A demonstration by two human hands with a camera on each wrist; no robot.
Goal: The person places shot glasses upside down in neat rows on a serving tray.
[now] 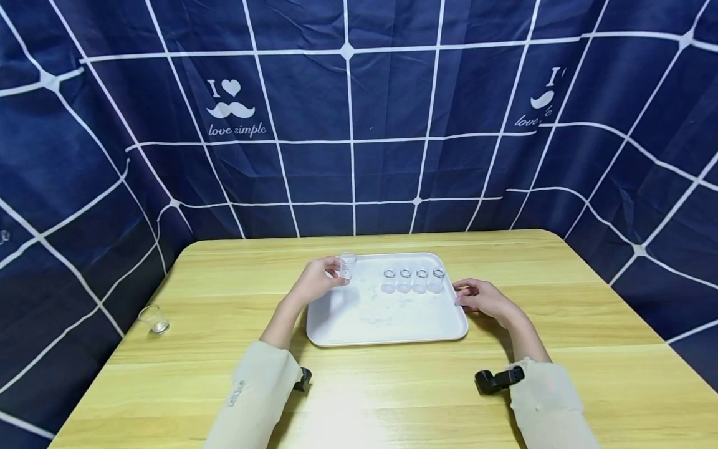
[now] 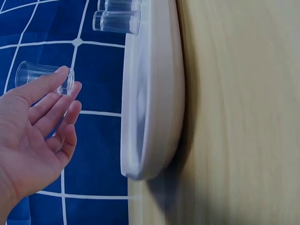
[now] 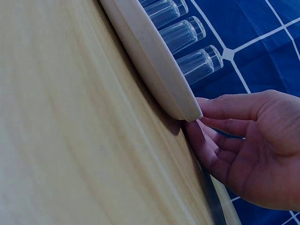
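The left hand (image 1: pixel 316 282) held a small clear plastic cup (image 1: pixel 348 265) between thumb and fingertips, upright, over the back left part of the white tray (image 1: pixel 387 327). From the left wrist camera the fingers (image 2: pixel 51 101) looked nearly straight and lightly spread, with the cup (image 2: pixel 44 77) pinched at their tips; whether its base touched the tray surface could not be told. The tray's rim (image 2: pixel 154 93) stood just beside the hand in that view.

Four more clear cups stood in a close row (image 1: pixel 414 280) toward the back right of the tray, each touching or nearly touching its neighbour, well apart from the held cup. The right wrist camera showed the row (image 3: pixel 187 35) just behind the tray's rim (image 3: pixel 150 61).

The right hand (image 1: pixel 485 298) rested on the wooden table (image 1: pixel 392 399) at the tray's right edge, holding nothing. Its fingers (image 3: pixel 234 108) were relaxed and only loosely bent, their tips touching the rim near the corner.

One further clear cup (image 1: pixel 154 318) lay tilted on its side near the table's left edge, far from both hands. Both forearms wore pale sleeves (image 1: pixel 252 393), with a black wrist camera (image 1: pixel 498 379) under the right one. A dark blue cloth with a white grid (image 1: pixel 348 125) hung behind and around the table
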